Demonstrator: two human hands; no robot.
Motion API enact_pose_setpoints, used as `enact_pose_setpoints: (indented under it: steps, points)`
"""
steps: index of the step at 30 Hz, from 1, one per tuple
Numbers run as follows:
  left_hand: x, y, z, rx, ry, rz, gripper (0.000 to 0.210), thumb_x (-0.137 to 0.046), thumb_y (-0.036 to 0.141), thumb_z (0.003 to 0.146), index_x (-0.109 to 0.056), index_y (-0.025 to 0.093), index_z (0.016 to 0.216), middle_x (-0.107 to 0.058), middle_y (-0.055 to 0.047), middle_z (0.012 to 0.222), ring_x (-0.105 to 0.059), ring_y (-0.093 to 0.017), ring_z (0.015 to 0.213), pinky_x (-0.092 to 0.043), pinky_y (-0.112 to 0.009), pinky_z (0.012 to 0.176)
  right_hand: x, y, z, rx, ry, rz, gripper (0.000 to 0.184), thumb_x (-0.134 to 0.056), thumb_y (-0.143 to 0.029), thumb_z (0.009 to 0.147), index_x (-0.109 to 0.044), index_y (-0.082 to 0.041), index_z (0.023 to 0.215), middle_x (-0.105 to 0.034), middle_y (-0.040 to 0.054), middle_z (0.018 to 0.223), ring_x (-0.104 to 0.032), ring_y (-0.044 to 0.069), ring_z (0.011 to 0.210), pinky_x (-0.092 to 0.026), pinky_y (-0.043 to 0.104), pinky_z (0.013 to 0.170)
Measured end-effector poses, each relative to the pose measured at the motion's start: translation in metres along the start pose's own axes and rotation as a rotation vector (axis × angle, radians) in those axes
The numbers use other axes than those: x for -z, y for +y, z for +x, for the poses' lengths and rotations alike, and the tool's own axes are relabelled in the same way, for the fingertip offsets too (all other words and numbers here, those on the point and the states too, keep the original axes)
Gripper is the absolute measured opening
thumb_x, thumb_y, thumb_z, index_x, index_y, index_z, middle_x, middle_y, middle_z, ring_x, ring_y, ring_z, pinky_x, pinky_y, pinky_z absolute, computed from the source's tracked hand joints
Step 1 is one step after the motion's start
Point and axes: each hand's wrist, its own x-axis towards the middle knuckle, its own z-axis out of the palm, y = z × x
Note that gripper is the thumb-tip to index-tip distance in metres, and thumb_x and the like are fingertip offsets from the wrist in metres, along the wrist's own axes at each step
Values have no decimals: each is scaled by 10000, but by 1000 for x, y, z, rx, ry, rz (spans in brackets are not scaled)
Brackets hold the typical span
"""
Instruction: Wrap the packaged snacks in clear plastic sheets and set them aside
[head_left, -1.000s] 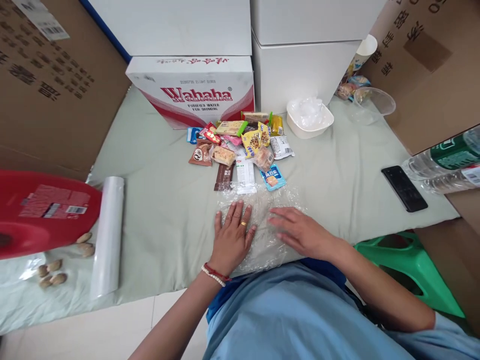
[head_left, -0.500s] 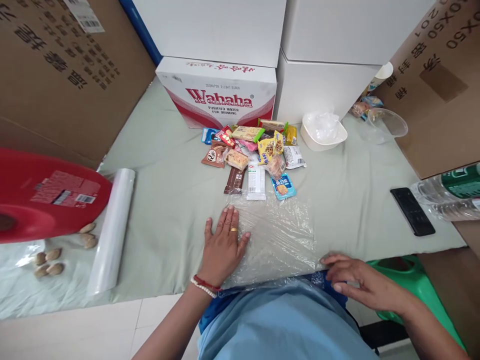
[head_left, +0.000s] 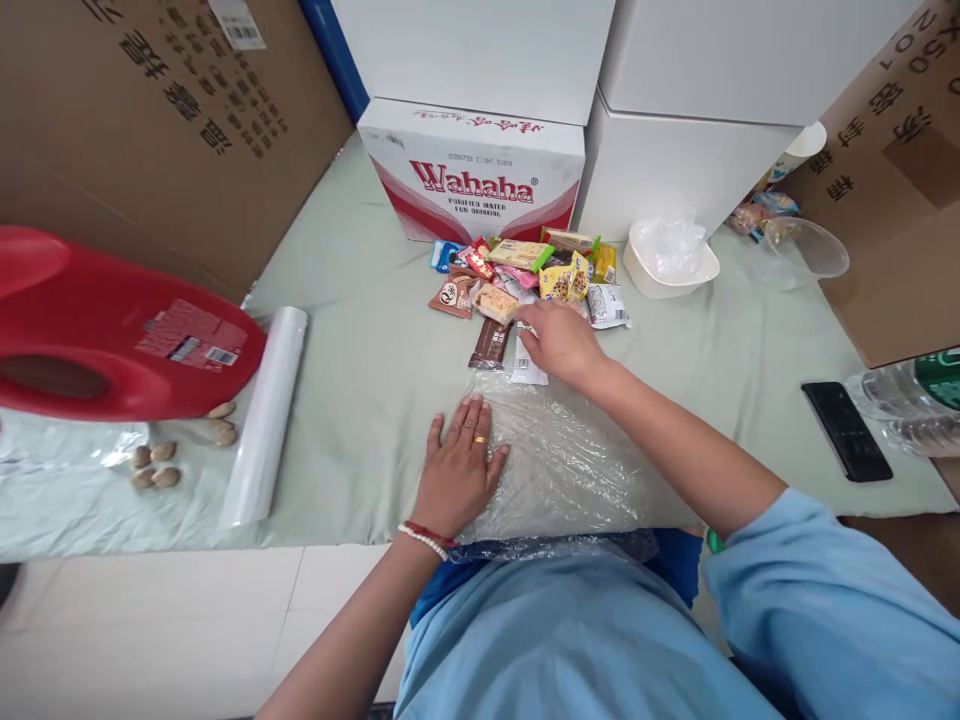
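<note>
1. Snack pile point(head_left: 517, 278) lies between 12 and 1 o'clock from the left hand point(head_left: 459, 468), beyond the clear plastic film point(head_left: 570, 440); the right hand point(head_left: 556, 335) is nearer, over the pile's 6 o'clock side.
2. A clear-wrapped pastry point(head_left: 496, 302) sits at 10 o'clock from the right hand, by its fingertips, long axis running 10 to 4.
3. A white packet point(head_left: 531, 372) points 12 to 6, partly covered by the right hand.
4. The left hand rests flat, fingers slightly spread, at the film's 9 o'clock edge, grasping nothing.
5. Well apart from it, the right hand is palm down, fingers bent; I cannot tell whether they grip anything.
</note>
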Motion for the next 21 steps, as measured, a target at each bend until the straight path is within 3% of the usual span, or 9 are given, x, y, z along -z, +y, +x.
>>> enact_pose_setpoints:
  steps: [4, 8, 11, 14, 16, 18, 21]
  points:
    - [1, 0, 1, 1, -16, 25, 669, -315, 460, 1107, -270, 67, 1646, -261, -154, 1725, -286, -303, 1604, -207, -589, 1296, -23, -17, 45, -24, -6, -75, 576, -633, -307, 991, -517, -115, 1522, -608, 223, 1436, -456, 388, 1380, -475, 507, 1082]
    - [2, 0, 2, -6, -29, 34, 667, -309, 458, 1107, -277, 62, 1643, -260, -152, 1723, -288, -305, 1604, -223, -597, 1292, -31, -17, 61, -38, -67, -115, 506, -532, -109, 968, -574, -105, 1472, -637, 225, 1389, -472, 388, 1376, -495, 514, 1071]
    - [3, 1, 2, 6, -27, 8, 665, -325, 458, 1102, -293, 70, 1642, -265, -153, 1721, -282, -305, 1607, -214, -598, 1302, -16, -8, 41, -24, 83, -26, 528, -513, -69, 916, -629, -147, 1425, -610, 192, 1431, -501, 369, 1357, -492, 527, 1092]
    - [4, 2, 1, 15, -30, -27, 670, -328, 465, 1100, -305, 67, 1638, -270, -153, 1721, -265, -302, 1614, -196, -604, 1311, 6, 10, -2, -53, 222, 308, 417, -595, -234, 904, -696, -172, 1304, -648, 155, 1371, -619, 301, 1214, -545, 467, 1049]
    - [5, 2, 2, 20, -36, -52, 669, -318, 472, 1100, -316, 69, 1635, -269, -150, 1722, -253, -298, 1618, -181, -598, 1318, 14, 20, -36, -226, 97, 639, 313, -606, -389, 912, -729, -185, 1115, -738, 106, 1101, -711, 238, 935, -627, 372, 799]
    - [6, 2, 2, 22, -39, -68, 668, -311, 471, 1101, -320, 69, 1634, -266, -151, 1723, -249, -297, 1619, -167, -593, 1323, 12, 25, -69, -423, -128, 910, 392, -631, -559, 887, -707, -186, 981, -746, 75, 884, -717, 208, 721, -583, 290, 559]
    - [5, 1, 1, 19, -38, -76, 668, -306, 456, 1101, -304, 58, 1637, -254, -158, 1727, -247, -302, 1620, -151, -602, 1323, -3, 19, -110, -579, -381, 1042, 504, -595, -684, 896, -670, -189, 960, -763, 80, 798, -734, 218, 652, -509, 255, 448]
